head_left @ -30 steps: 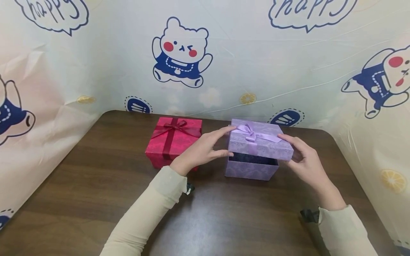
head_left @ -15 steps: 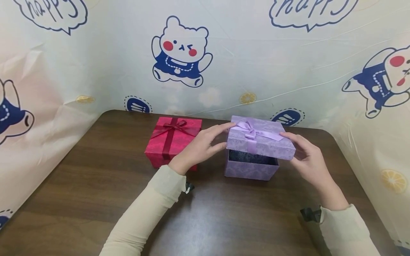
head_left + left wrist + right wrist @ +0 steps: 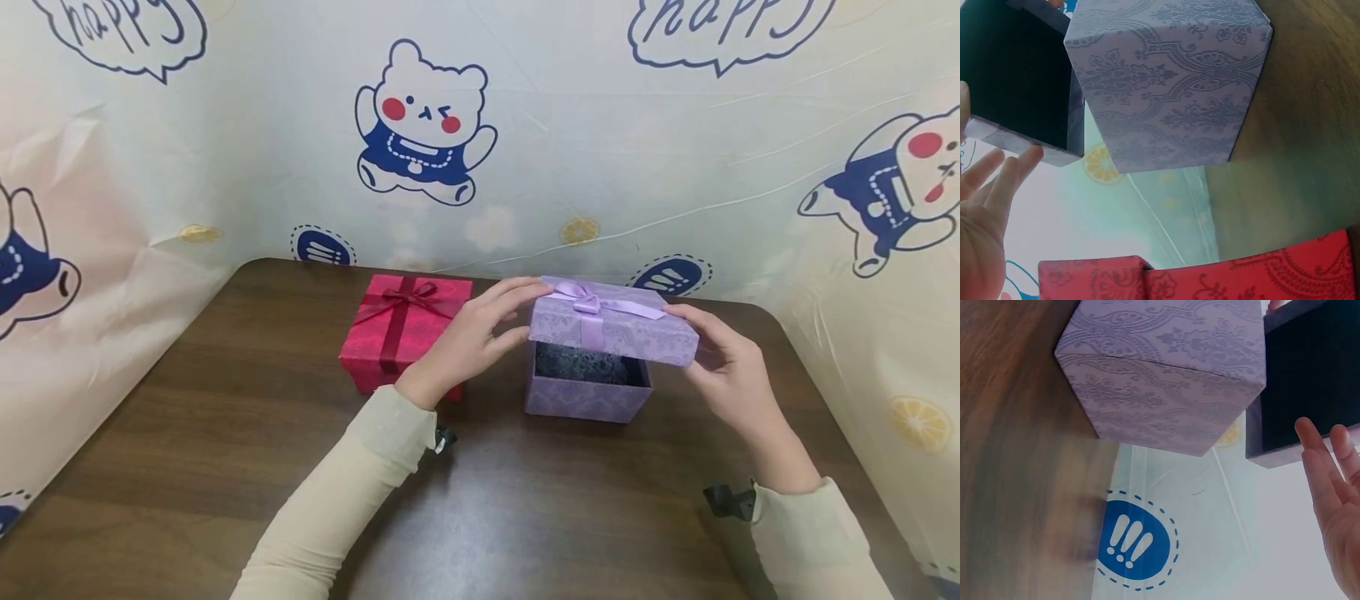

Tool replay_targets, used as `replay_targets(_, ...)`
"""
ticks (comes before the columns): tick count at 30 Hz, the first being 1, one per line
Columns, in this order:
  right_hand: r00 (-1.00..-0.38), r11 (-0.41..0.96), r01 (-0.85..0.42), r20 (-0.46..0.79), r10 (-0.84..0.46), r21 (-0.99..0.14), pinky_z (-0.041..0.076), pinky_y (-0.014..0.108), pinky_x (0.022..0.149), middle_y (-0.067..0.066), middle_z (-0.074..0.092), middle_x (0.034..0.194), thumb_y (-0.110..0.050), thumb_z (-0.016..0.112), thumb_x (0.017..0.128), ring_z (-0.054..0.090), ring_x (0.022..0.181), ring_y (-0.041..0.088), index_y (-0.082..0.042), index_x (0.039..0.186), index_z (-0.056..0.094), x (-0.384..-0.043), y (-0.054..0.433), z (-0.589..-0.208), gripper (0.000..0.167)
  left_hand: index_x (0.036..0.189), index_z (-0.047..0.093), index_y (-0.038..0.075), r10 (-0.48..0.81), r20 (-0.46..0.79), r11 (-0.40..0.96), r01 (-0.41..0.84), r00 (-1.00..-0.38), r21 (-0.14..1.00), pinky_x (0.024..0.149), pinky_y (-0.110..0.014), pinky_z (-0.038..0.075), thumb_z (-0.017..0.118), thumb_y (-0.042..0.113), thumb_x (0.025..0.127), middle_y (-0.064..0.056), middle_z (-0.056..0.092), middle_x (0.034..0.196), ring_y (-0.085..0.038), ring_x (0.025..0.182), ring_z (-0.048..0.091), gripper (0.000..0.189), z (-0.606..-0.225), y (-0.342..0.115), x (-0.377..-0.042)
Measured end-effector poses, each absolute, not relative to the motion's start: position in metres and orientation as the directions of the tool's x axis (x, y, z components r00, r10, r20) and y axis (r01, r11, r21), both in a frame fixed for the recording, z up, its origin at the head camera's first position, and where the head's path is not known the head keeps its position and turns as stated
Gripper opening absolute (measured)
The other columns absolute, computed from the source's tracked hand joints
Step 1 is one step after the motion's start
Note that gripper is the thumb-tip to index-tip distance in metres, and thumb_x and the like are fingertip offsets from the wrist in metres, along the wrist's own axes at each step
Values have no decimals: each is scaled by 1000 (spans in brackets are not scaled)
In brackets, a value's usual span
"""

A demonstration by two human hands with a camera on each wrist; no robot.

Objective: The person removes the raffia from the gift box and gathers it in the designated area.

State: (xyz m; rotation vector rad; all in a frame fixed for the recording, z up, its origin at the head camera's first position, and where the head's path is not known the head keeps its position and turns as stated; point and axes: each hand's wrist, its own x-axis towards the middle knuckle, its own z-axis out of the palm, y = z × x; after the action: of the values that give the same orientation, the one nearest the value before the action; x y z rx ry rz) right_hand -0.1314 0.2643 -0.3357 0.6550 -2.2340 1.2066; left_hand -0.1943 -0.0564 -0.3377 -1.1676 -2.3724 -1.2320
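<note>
A purple patterned lid [image 3: 615, 325] with a lilac ribbon bow is held, tilted, above its purple gift box base [image 3: 588, 398]. My left hand [image 3: 476, 337] grips the lid's left side, and my right hand [image 3: 731, 371] grips its right side. The lid's dark underside [image 3: 1016, 75] shows in the left wrist view, apart from the base's wall [image 3: 1172, 87]. Dark lining [image 3: 577, 363] is visible through the box's open top; the far part of the inside is hidden by the lid. In the right wrist view, fingers [image 3: 1319, 469] reach up along the lid's edge.
To the left stands a red gift box [image 3: 408, 325] with a dark red bow, partly behind my left forearm. Both boxes are on a brown wooden table [image 3: 480, 500]. A printed cloth backdrop [image 3: 540, 150] rises along the table's back and sides.
Both hands have raised the lid a little and shifted it slightly right. More of the box's dark inside shows below it. The red box has stayed in place.
</note>
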Motion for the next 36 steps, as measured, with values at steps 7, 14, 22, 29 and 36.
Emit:
replay_targets(7, -748, 506, -620, 647, -149, -600, 50, 5, 82, -24, 65, 117, 27, 67, 74, 63, 95, -7, 4, 122, 66, -128, 263, -328, 53, 143, 52, 14, 527, 597, 296, 788, -606, 539, 98, -34, 55, 71, 12, 91, -8, 57, 142, -18, 125, 60, 55, -329, -56, -192)
replay_targets(14, -755, 511, -615, 635, -162, -601, 51, 6, 80, -24, 65, 115, 26, 72, 71, 63, 95, -4, 3, 123, 65, -120, 262, -321, 57, 141, 55, 10, 538, 595, 341, 799, -598, 495, 95, -37, 57, 73, 12, 90, -9, 61, 139, -21, 117, 67, 55, -322, -59, -187)
replay_targets(22, -729, 446, -650, 672, -133, -616, 53, 7, 79, -16, 69, 111, 32, 71, 63, 65, 90, -2, 11, 117, 65, -116, 262, -320, 58, 140, 55, 7, 551, 611, 326, 821, -568, 469, 90, -31, 59, 75, 14, 88, -11, 65, 133, -20, 106, 72, 56, -311, -62, -176)
replay_targets(29, -717, 452, -661, 682, -145, -599, 52, 7, 83, -19, 69, 110, 30, 75, 60, 65, 93, -3, 13, 113, 66, -110, 263, -318, 57, 136, 58, 4, 550, 630, 320, 835, -549, 448, 85, -28, 60, 79, 10, 84, -12, 67, 130, -20, 100, 74, 56, -306, -67, -169)
replay_targets(36, -688, 444, -699, 696, -205, -560, 51, 8, 88, -19, 68, 112, 23, 82, 58, 64, 97, -3, 13, 112, 67, -106, 264, -315, 57, 133, 60, 3, 556, 629, 311, 838, -543, 449, 79, -23, 60, 80, 9, 83, -12, 70, 124, -16, 89, 75, 54, -304, -72, -160)
